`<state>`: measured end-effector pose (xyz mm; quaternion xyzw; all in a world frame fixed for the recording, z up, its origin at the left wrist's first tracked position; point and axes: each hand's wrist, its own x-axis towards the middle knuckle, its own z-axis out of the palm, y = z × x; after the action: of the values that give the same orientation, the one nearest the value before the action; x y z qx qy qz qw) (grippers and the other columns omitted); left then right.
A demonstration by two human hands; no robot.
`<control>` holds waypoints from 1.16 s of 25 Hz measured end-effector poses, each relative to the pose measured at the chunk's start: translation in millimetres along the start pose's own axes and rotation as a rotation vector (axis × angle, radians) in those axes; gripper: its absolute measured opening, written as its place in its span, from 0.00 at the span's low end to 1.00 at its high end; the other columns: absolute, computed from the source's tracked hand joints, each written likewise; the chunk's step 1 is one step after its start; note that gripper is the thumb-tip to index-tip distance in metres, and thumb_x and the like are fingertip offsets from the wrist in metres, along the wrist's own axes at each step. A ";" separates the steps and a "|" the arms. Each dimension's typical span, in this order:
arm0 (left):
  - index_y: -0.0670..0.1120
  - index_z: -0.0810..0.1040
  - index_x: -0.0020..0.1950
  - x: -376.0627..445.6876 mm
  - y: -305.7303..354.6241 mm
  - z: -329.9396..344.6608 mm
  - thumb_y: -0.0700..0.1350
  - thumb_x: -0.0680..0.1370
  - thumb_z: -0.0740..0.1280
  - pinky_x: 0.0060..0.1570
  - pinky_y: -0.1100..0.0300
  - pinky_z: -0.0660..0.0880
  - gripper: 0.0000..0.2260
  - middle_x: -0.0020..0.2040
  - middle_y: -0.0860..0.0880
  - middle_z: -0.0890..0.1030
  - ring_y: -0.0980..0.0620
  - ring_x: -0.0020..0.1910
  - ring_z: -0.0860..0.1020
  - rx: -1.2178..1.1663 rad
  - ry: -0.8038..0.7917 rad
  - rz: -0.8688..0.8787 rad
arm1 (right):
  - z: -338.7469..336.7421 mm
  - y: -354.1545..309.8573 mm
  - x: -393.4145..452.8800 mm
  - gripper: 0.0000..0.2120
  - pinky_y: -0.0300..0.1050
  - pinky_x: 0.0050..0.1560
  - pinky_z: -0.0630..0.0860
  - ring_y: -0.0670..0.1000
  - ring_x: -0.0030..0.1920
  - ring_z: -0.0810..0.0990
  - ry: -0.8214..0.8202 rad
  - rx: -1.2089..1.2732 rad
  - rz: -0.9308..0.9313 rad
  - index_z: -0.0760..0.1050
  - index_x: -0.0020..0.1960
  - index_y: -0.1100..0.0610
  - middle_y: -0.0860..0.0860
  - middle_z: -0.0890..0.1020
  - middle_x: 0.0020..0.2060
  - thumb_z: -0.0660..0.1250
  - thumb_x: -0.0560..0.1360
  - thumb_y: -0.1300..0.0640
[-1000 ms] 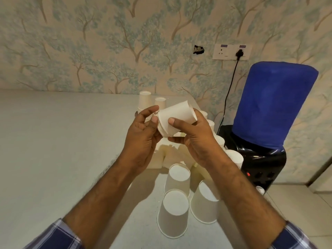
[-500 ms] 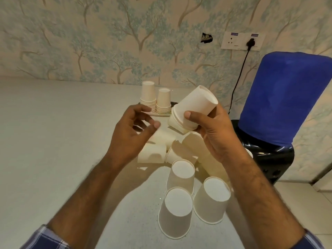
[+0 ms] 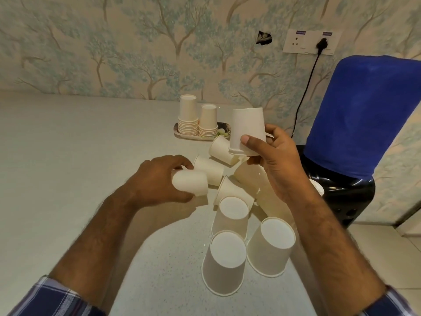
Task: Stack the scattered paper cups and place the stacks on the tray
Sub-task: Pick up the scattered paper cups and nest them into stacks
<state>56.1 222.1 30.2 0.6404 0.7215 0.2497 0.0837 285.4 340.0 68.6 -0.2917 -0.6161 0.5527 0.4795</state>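
Right hand [image 3: 276, 163]: thumb and fingers are curled round a short nested stack of white paper cups [image 3: 248, 131], held upside down and clear of the table, thumb pressed low on the near wall by the rims. How many cups are nested cannot be told.

Left hand [image 3: 157, 181]: fingers and thumb are wrapped round a single white paper cup lying on its side [image 3: 191, 183], mouth pointing right, at or just above the table; contact with the surface cannot be told.

Landmark: oval patterned tray [image 3: 178, 131] at the far edge of the pale speckled table [image 3: 68, 156], by the wall.
- On the tray: two upright stacks of inverted white cups [image 3: 197, 119], side by side, the left one taller.
- Just in front of the tray: a pile of tipped-over white cups [image 3: 218, 172], lying between the two hands.
- Nearer than the pile, well apart from the tray: three white cups standing upside down [image 3: 246, 247], close together.
- Right of the tray, beyond the table edge: a black water dispenser with a blue cloth cover [image 3: 364, 115], its cord plugged into a white wall socket [image 3: 311, 42].
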 end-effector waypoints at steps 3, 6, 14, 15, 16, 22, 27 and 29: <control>0.64 0.69 0.63 0.7 -1.2 -10.8 0.66 0.61 0.74 0.35 0.68 0.76 0.32 0.51 0.60 0.77 0.58 0.45 0.79 -0.294 0.203 -0.068 | 1.9 -3.1 -3.1 0.24 0.45 0.39 0.76 0.53 0.43 0.80 0.005 -0.037 0.004 0.72 0.64 0.56 0.56 0.81 0.54 0.73 0.71 0.51; 0.62 0.65 0.68 6.1 11.9 -5.2 0.61 0.67 0.71 0.45 0.56 0.81 0.32 0.58 0.51 0.76 0.57 0.48 0.82 -0.915 0.350 -0.142 | 3.6 -7.0 -7.5 0.21 0.42 0.38 0.75 0.49 0.39 0.79 -0.035 -0.113 -0.034 0.75 0.61 0.53 0.51 0.82 0.51 0.73 0.71 0.48; 0.55 0.70 0.66 10.4 32.6 6.9 0.45 0.76 0.68 0.50 0.44 0.80 0.20 0.66 0.42 0.73 0.42 0.58 0.81 -1.760 0.527 -0.082 | 10.7 -8.2 -18.0 0.17 0.33 0.40 0.77 0.39 0.48 0.79 -0.251 -0.439 -0.198 0.75 0.54 0.37 0.35 0.80 0.46 0.75 0.67 0.41; 0.54 0.69 0.65 10.0 34.3 7.2 0.45 0.76 0.68 0.51 0.44 0.80 0.18 0.66 0.42 0.73 0.43 0.57 0.82 -1.790 0.561 -0.083 | 10.5 -8.7 -18.5 0.17 0.32 0.40 0.77 0.38 0.48 0.78 -0.253 -0.444 -0.199 0.74 0.53 0.36 0.32 0.79 0.46 0.75 0.66 0.41; 0.53 0.69 0.64 9.5 36.3 7.3 0.45 0.77 0.68 0.51 0.46 0.81 0.18 0.64 0.42 0.74 0.45 0.55 0.83 -1.776 0.589 -0.084 | 10.4 -9.1 -18.8 0.17 0.31 0.40 0.77 0.37 0.48 0.78 -0.258 -0.451 -0.203 0.74 0.52 0.35 0.30 0.79 0.46 0.75 0.66 0.41; 0.59 0.70 0.60 3.5 61.0 29.9 0.48 0.72 0.72 0.48 0.50 0.81 0.19 0.57 0.50 0.82 0.48 0.54 0.82 -1.356 0.437 -0.030 | 17.6 -3.6 -22.7 0.36 0.37 0.45 0.81 0.36 0.49 0.79 -0.277 -0.529 -0.187 0.72 0.61 0.39 0.34 0.79 0.50 0.76 0.56 0.32; 0.62 0.75 0.58 -1.7 64.4 33.6 0.53 0.69 0.75 0.43 0.65 0.80 0.19 0.55 0.61 0.81 0.56 0.54 0.81 -1.041 0.413 0.087 | 14.2 0.8 -20.6 0.43 0.28 0.40 0.71 0.34 0.48 0.75 -0.296 -0.681 -0.197 0.69 0.66 0.40 0.32 0.74 0.53 0.75 0.55 0.31; 0.64 0.75 0.58 -1.8 61.1 33.1 0.55 0.69 0.74 0.44 0.67 0.79 0.18 0.55 0.65 0.80 0.59 0.55 0.80 -0.966 0.396 0.091 | 12.6 4.4 -18.4 0.38 0.28 0.40 0.69 0.34 0.46 0.74 -0.272 -0.727 -0.209 0.71 0.64 0.43 0.35 0.75 0.52 0.76 0.57 0.34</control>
<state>124.8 232.1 29.9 0.4999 0.4974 0.6739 0.2204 280.0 319.6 60.3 -0.3023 -0.8556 0.2804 0.3129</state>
